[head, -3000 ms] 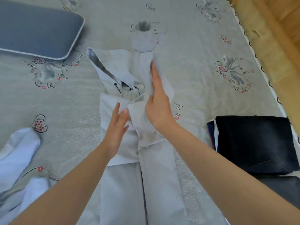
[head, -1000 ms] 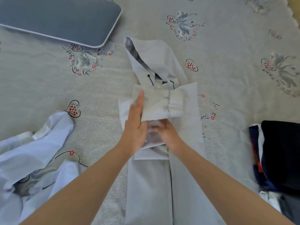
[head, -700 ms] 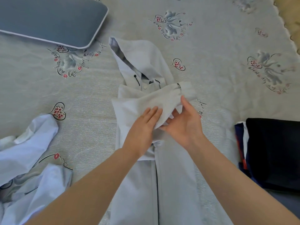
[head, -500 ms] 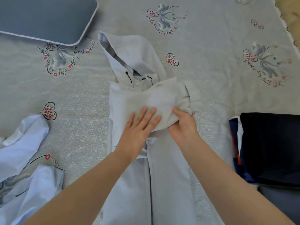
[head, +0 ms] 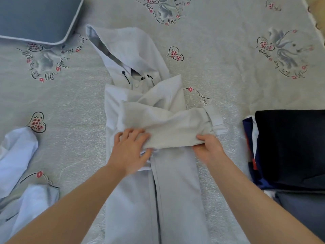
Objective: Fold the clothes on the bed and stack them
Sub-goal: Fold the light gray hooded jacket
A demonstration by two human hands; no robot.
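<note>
On the bed [head: 228, 71] with its printed sheet, the pale hooded jacket [head: 175, 191] lies in the centre. Your left hand [head: 130, 152] presses its folded sleeve [head: 168, 127] with spread fingers; your right hand [head: 209, 150] pinches the sleeve edge. Folded dark clothes [head: 290, 147] sit at 3 o'clock.

Bright, even daylight; soft shadows, slight blur, wide-angle edge bending.

My bed [head: 228, 50] fills the view under soft, even light, its grey sheet printed with hearts, flowers and script. A blue-grey pillow [head: 35, 16] lies top left; wood [head: 319, 11] edges the far right corner.
</note>
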